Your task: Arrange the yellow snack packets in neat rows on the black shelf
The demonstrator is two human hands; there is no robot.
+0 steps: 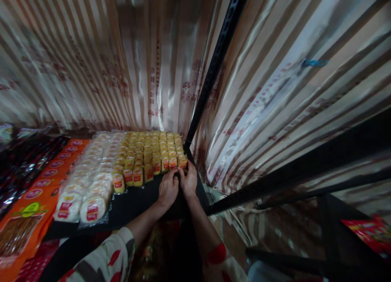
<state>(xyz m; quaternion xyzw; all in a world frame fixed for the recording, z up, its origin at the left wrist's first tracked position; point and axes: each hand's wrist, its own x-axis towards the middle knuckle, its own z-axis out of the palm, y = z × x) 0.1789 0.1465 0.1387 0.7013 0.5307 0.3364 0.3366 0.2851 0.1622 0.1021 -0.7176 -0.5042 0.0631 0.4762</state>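
Note:
Small yellow snack cakes [146,151] in clear wrappers with red labels stand in tight rows on a black shelf [128,204]. My right hand [188,180] is at the front right corner, its thumb and fingers around the front wrapped cake [182,161] of the last row. Just left of it is my left hand [169,188], its fingers reaching forward to the lower front of the neighbouring packets, with nothing visible in it. The undersides of both hands are hidden.
Round white wrapped crackers [93,208] stand in rows to the left, beside orange snack packs [33,192] and dark shiny packets [21,168]. A black metal post [210,70] rises at the shelf's back right corner. Striped sheeting [137,62] hangs behind. A red packet [369,233] lies lower right.

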